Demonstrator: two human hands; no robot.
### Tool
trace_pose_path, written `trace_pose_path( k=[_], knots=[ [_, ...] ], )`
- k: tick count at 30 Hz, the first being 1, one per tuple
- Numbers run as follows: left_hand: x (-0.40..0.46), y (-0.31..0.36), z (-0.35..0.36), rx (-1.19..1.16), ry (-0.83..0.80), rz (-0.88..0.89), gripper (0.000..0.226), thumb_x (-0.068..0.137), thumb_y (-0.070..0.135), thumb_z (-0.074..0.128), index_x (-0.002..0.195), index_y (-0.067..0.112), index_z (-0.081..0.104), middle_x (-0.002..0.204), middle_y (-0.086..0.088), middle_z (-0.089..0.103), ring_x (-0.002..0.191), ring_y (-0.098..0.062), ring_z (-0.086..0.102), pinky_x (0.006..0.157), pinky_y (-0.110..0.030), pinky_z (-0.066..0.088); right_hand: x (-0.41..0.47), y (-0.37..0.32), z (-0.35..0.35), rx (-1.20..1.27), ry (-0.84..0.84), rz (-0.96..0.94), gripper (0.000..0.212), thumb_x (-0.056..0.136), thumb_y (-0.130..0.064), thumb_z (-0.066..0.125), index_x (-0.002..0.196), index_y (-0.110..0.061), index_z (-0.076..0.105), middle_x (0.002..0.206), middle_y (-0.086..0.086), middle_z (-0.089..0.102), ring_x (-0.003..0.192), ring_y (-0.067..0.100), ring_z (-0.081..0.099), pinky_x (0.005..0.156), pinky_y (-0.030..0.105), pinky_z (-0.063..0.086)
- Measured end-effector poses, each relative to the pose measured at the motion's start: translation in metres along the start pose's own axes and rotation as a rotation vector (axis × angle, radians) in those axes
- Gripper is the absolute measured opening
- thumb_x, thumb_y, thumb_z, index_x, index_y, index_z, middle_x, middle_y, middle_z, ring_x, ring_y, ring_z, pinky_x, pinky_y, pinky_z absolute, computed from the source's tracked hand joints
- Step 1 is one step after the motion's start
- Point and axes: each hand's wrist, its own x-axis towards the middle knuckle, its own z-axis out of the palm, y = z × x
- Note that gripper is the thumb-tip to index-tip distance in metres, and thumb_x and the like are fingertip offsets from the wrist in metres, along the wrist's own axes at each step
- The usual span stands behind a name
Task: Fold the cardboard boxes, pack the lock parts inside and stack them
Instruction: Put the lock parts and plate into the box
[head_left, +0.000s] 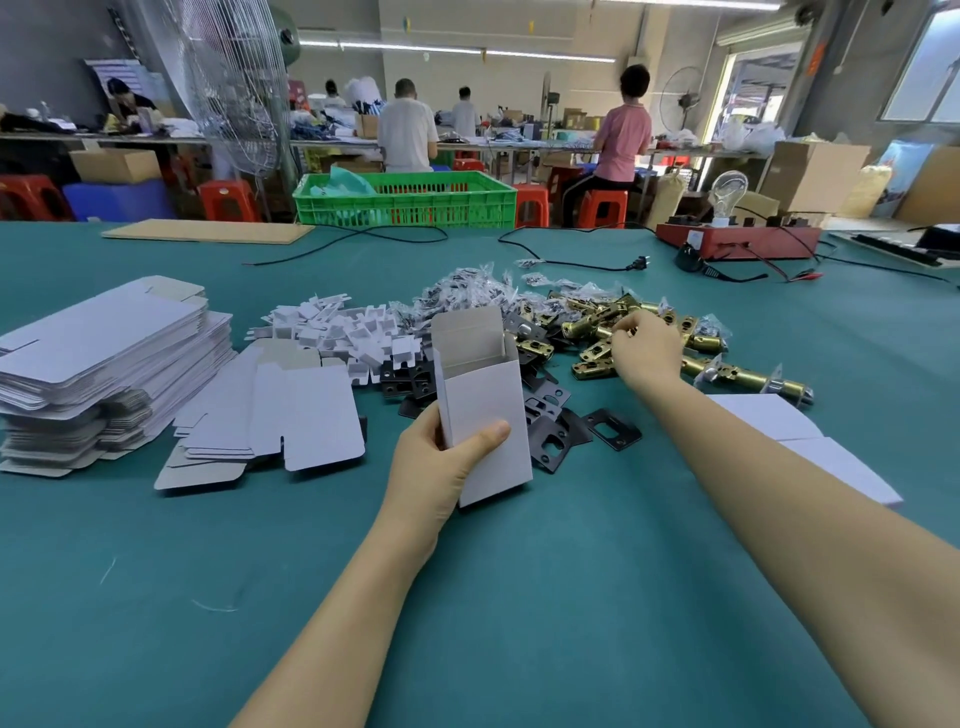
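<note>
Left hand (441, 467) is wrapped around an upright, open-topped white cardboard box (483, 410); brass latch bolts (597, 332) are pinched by curled right hand (647, 345).

The table cover (519, 597) is plain teal. The folded box (485, 415) is white outside and grey-brown inside, like the stack of flat boxes (104, 358). The latch bolts (623, 325) are brass-gold, the strike plates (561, 431) are black. The crate (405, 200) is green with a grid pattern, the stools (602, 205) are red-orange.
</note>
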Motion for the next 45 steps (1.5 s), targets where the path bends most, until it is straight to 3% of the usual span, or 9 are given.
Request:
trace_pose_path(
  k=[5,11,15,19,24,29,33,37,45],
  knots=[
    [-0.003,0.002,0.001,0.008,0.004,-0.007,0.032,0.077,0.018,0.081,0.102,0.031,0.067,0.095,0.016,0.075,0.086,-0.003,0.07,0.066,-0.015,0.054,0.005,0.002,-0.035,0.31,0.094,0.187,0.024,0.093,-0.01,0.045,0.101,-0.001,0.066,0.1,0.016,0.067,0.077,0.023,0.056,0.068,0.034,0.044],
    [-0.005,0.003,0.002,0.041,-0.003,-0.012,0.034,0.076,0.019,0.081,0.104,0.031,0.067,0.098,0.015,0.074,0.088,-0.005,0.07,0.066,-0.016,0.055,-0.018,0.011,-0.084,0.608,0.171,0.253,0.012,0.089,-0.016,0.05,0.097,-0.012,0.058,0.081,0.006,0.061,0.061,0.015,0.058,0.056,0.03,0.048],
    [-0.007,0.003,0.005,0.128,-0.04,0.02,0.036,0.076,0.015,0.082,0.104,0.032,0.068,0.098,0.013,0.075,0.088,-0.006,0.07,0.067,-0.018,0.055,-0.039,0.001,-0.105,0.433,0.153,0.094,0.01,0.083,-0.023,0.049,0.084,-0.014,0.054,0.072,0.007,0.063,0.07,0.025,0.064,0.056,0.033,0.052],
    [-0.011,0.002,0.008,0.188,-0.042,0.035,0.037,0.075,0.013,0.083,0.105,0.031,0.068,0.099,0.013,0.074,0.092,-0.008,0.07,0.074,-0.023,0.057,-0.056,-0.027,-0.128,0.226,0.118,-0.088,0.014,0.084,-0.029,0.05,0.08,-0.018,0.058,0.087,0.009,0.068,0.087,0.029,0.066,0.08,0.045,0.055],
    [-0.015,-0.001,0.013,0.297,-0.075,0.026,0.041,0.069,0.02,0.087,0.102,0.035,0.067,0.095,0.013,0.074,0.089,-0.006,0.068,0.075,-0.02,0.055,-0.084,-0.065,-0.153,0.336,-0.177,-0.302,0.009,0.089,-0.014,0.058,0.082,-0.013,0.064,0.071,0.004,0.066,0.055,0.006,0.063,0.051,0.019,0.049],
    [-0.017,0.001,0.014,0.308,-0.085,0.038,0.038,0.07,0.02,0.087,0.097,0.036,0.067,0.089,0.019,0.073,0.082,-0.001,0.067,0.063,-0.012,0.05,-0.113,-0.095,-0.151,0.531,-0.351,-0.408,0.008,0.091,-0.007,0.059,0.088,-0.005,0.066,0.072,0.008,0.068,0.057,0.01,0.064,0.052,0.017,0.052],
    [-0.018,0.003,0.015,0.332,-0.101,0.072,0.039,0.061,0.034,0.08,0.096,0.042,0.066,0.093,0.022,0.072,0.086,0.0,0.066,0.069,-0.014,0.051,-0.122,-0.104,-0.137,0.455,-0.331,-0.462,0.006,0.089,-0.011,0.062,0.087,-0.01,0.067,0.063,-0.004,0.066,0.061,0.014,0.067,0.059,0.027,0.057],
    [-0.017,0.003,0.015,0.338,-0.097,0.075,0.035,0.061,0.033,0.081,0.09,0.047,0.067,0.092,0.022,0.072,0.085,-0.001,0.066,0.069,-0.014,0.053,-0.124,-0.107,-0.122,0.331,-0.308,-0.52,0.007,0.088,-0.017,0.063,0.084,-0.017,0.068,0.072,0.001,0.066,0.071,0.024,0.066,0.073,0.046,0.057],
    [-0.018,0.004,0.015,0.344,-0.094,0.071,0.036,0.067,0.028,0.083,0.094,0.044,0.065,0.093,0.023,0.071,0.084,0.001,0.066,0.067,-0.014,0.052,-0.119,-0.102,-0.112,0.169,-0.153,-0.601,0.011,0.089,-0.022,0.06,0.089,-0.015,0.068,0.07,-0.01,0.06,0.062,0.003,0.053,0.059,0.017,0.043]
  ],
)
